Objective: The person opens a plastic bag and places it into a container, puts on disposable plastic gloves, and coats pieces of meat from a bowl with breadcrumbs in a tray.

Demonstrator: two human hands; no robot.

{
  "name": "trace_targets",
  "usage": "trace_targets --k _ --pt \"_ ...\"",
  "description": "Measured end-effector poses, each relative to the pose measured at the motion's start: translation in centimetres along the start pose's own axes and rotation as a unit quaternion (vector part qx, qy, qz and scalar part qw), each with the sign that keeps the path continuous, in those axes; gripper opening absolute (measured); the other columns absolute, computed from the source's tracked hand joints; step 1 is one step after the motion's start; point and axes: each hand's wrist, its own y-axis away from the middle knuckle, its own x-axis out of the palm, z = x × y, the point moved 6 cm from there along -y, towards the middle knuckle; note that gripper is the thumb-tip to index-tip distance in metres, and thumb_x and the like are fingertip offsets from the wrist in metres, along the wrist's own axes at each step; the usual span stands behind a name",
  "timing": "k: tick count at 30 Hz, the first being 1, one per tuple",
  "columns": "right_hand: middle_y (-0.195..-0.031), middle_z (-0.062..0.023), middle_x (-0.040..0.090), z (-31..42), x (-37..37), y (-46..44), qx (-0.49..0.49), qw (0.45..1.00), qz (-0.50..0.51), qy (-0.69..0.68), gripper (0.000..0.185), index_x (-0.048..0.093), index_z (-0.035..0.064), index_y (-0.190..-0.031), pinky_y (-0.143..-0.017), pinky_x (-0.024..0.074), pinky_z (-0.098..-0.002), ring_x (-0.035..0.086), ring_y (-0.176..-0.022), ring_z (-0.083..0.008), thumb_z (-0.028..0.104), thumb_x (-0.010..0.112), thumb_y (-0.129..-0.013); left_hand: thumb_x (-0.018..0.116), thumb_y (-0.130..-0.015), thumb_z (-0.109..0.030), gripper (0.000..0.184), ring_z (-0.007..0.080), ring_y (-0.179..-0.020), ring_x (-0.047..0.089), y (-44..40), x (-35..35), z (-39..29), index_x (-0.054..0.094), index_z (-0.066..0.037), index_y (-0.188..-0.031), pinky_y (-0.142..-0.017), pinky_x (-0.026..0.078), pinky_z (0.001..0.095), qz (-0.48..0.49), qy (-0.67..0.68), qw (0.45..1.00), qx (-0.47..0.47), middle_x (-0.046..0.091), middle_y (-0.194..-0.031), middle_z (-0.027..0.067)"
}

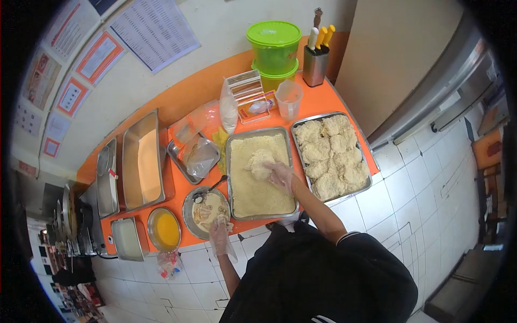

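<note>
My right hand (281, 177), in a clear glove, has its fingers on the edge of a crumb-coated piece of food (260, 163). That piece lies in a metal tray of pale breadcrumbs (247, 200). Over the near rim of a metal bowl (188, 218) is my left hand (219, 236), also gloved. Its fingertips look smeared with batter, and whether they hold anything is unclear. Inside the bowl are creamy batter with pieces in it and a dark-handled spoon (217, 183). Several breaded pieces (329, 156) fill another tray to the right.
Left of the bowl stand a bowl of yellow liquid (165, 230), a container of whitish liquid (128, 242) and deep metal pans (142, 167). Behind are a plastic jug (289, 99), green tubs (274, 48) and a knife block (316, 67). A fridge borders the right.
</note>
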Motion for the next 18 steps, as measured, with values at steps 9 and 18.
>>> trace_targets --k 9,18 --pt "-0.134 -0.0138 0.053 6.3 0.4 11.0 -0.202 0.935 -0.131 -0.261 0.047 0.033 0.0058 -0.141 -0.100 0.0471 -0.0456 0.058 -0.116 -0.0298 0.016 0.048 -0.098 0.057 -0.098 -0.023 0.019 0.0058 -0.064 0.056 -2.9 2.2 0.7 0.064 -0.007 -0.104 -0.055 0.043 0.0204 0.080 0.028 0.996 0.026 0.062 -0.079 -0.0023" --pt "-0.124 -0.0194 0.057 7.8 -14.3 18.0 -0.313 0.819 -0.346 -0.334 0.031 0.045 -0.0001 -0.127 -0.094 0.0510 -0.0474 0.060 -0.110 -0.0326 0.008 0.045 -0.097 0.056 -0.098 -0.021 0.014 0.0037 -0.064 0.054 -3.5 5.3 -2.2 0.063 -0.009 -0.101 -0.056 0.042 0.0192 0.072 0.078 0.994 0.017 0.060 -0.080 -0.0045"
